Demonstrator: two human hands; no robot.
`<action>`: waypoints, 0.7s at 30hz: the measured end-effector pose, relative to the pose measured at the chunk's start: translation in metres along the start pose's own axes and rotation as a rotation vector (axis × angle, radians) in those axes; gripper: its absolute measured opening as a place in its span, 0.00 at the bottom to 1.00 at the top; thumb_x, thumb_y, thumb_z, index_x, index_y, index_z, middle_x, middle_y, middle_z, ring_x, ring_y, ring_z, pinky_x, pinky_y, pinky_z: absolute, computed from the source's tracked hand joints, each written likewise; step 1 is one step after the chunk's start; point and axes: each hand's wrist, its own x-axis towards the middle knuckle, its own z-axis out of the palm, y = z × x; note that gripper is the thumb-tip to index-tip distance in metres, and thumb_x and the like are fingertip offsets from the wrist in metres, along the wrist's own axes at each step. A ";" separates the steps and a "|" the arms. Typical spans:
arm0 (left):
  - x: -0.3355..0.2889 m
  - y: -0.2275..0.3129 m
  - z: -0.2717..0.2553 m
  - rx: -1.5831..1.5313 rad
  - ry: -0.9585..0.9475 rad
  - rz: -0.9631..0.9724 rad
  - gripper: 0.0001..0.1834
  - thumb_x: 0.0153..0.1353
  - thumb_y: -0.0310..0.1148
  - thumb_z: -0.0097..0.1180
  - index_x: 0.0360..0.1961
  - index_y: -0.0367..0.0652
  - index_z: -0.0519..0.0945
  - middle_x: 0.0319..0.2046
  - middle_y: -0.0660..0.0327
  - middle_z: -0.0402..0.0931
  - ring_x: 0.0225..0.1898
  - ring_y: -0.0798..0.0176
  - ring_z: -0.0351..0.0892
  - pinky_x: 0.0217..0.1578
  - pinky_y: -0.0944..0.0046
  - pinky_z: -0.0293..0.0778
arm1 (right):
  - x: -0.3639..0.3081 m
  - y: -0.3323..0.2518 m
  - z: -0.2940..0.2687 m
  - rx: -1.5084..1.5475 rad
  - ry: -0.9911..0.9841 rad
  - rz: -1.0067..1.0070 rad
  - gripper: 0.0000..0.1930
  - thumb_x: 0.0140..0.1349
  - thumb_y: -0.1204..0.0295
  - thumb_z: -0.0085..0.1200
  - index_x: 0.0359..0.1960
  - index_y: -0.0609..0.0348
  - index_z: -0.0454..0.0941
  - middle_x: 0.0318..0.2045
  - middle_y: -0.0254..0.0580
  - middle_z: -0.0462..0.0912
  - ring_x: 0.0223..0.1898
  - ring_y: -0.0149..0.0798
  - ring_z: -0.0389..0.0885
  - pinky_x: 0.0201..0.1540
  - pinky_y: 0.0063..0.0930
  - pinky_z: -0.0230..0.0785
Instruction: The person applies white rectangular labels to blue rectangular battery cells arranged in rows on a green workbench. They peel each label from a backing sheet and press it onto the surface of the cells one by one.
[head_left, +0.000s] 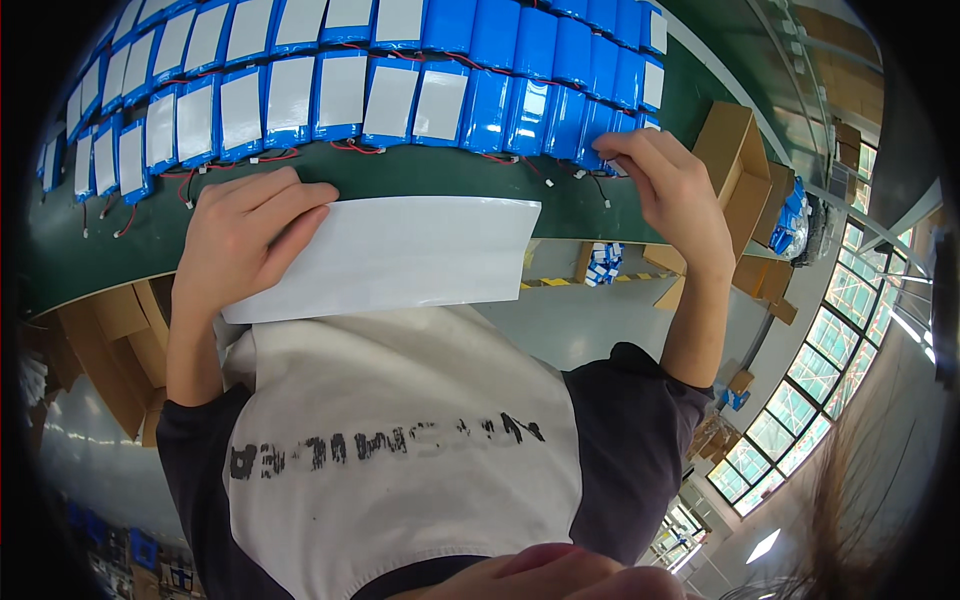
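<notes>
Left hand (245, 245): grip closed over left end of white sheet (400, 255), smooth, glossy, rectangular, slightly bowed, held flat above green worktop (420, 172) edge. Beyond the knuckles: rows of blue shrink-wrapped battery packs (330, 95), flat, white-labelled, thin red wires trailing. Right hand (680, 190): fingertips pinched on pack at row's end (610, 130). Right of it: open brown cardboard box (735, 165).

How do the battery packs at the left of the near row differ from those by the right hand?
The left battery packs carry white labels covering most of the face; the packs by the right hand show bare blue. The left hand holds a white sheet; the right hand touches a bare pack. All have red wires.
</notes>
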 end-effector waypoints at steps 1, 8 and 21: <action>0.000 0.000 0.000 -0.003 0.001 0.001 0.09 0.58 0.23 0.66 0.41 0.41 0.85 0.26 0.59 0.75 0.24 0.56 0.76 0.24 0.60 0.68 | 0.000 0.000 0.001 -0.002 0.008 0.003 0.18 0.58 0.86 0.59 0.48 0.54 0.82 0.39 0.42 0.85 0.41 0.48 0.84 0.45 0.38 0.78; 0.001 -0.001 0.000 -0.005 0.006 0.020 0.09 0.57 0.22 0.66 0.41 0.40 0.85 0.26 0.60 0.75 0.23 0.57 0.75 0.23 0.60 0.67 | -0.011 -0.001 0.016 0.013 0.116 0.058 0.20 0.57 0.85 0.63 0.50 0.51 0.83 0.56 0.42 0.82 0.47 0.47 0.84 0.49 0.40 0.77; 0.000 -0.001 0.000 0.005 0.005 0.014 0.09 0.58 0.24 0.66 0.41 0.41 0.85 0.27 0.60 0.76 0.24 0.57 0.76 0.24 0.61 0.69 | -0.030 0.000 0.030 -0.154 0.347 0.375 0.32 0.47 0.68 0.79 0.57 0.54 0.81 0.50 0.39 0.83 0.51 0.47 0.76 0.56 0.40 0.70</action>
